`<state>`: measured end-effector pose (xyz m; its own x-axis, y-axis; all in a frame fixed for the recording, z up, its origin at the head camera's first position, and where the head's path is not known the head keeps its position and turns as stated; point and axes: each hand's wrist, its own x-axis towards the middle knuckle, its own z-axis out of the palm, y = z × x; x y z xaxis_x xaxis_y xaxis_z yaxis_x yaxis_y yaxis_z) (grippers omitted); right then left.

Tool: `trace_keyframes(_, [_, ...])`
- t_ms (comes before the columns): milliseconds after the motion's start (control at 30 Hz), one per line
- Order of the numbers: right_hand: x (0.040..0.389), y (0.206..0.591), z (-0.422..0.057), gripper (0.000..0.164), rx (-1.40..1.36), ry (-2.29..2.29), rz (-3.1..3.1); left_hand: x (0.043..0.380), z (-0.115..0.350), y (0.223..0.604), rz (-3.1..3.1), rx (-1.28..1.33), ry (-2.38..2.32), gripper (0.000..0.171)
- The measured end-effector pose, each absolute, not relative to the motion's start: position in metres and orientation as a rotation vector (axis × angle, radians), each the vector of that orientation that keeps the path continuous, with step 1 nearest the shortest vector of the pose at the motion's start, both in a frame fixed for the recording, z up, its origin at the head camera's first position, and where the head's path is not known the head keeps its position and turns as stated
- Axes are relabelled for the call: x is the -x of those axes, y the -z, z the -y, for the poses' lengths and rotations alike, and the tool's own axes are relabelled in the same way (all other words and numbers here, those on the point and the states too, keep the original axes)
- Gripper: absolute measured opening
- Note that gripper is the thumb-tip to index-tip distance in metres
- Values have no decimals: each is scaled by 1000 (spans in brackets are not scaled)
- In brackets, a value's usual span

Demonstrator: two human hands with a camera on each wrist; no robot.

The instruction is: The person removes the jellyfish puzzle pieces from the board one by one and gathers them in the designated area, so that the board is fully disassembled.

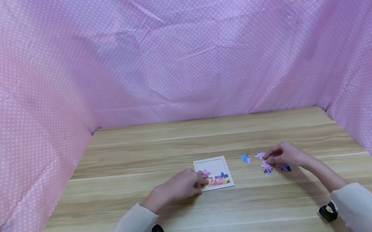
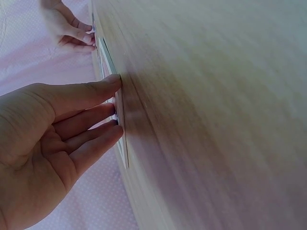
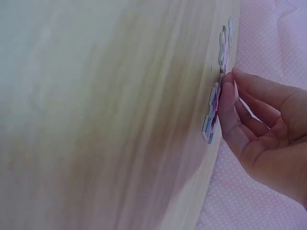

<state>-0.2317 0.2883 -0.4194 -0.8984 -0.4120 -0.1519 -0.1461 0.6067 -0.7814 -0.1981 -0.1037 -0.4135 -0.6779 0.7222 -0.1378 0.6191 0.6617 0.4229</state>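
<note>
A square white puzzle frame [image 1: 229, 170] lies on the table, with colourful jigsaw pieces [image 1: 218, 180] along its near side and lower left. My left hand [image 1: 183, 183] holds the frame at its left near corner, its fingertips over the rim and the pieces there. In the left wrist view, the thumb and fingertips [image 2: 111, 82] meet the frame's edge. To the right, my right hand [image 1: 288, 154] pinches at a puzzle piece [image 1: 260, 155] among loose ones. The fingers [image 3: 228, 110] partly hide that piece in the right wrist view.
Beside the right hand lie a pink and purple piece [image 1: 266, 167], a dark blue-purple piece [image 1: 284, 167] and a blue piece [image 1: 245, 158]. The wood-grain table [image 1: 140, 151] is enclosed by pink dotted cloth [image 1: 193, 70] at the back and sides.
</note>
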Motion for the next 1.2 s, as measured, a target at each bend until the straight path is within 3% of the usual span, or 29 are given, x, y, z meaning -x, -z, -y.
trace_keyframes(333, [238, 420, -282, 34, 429, 1339, -2388, 198, 105, 414, -2582, -1061, -512, 36])
trace_keyframes(1200, [259, 419, -205, 33, 474, 1295, -2345, 197, 103, 414, -2587, -1121, -470, 35])
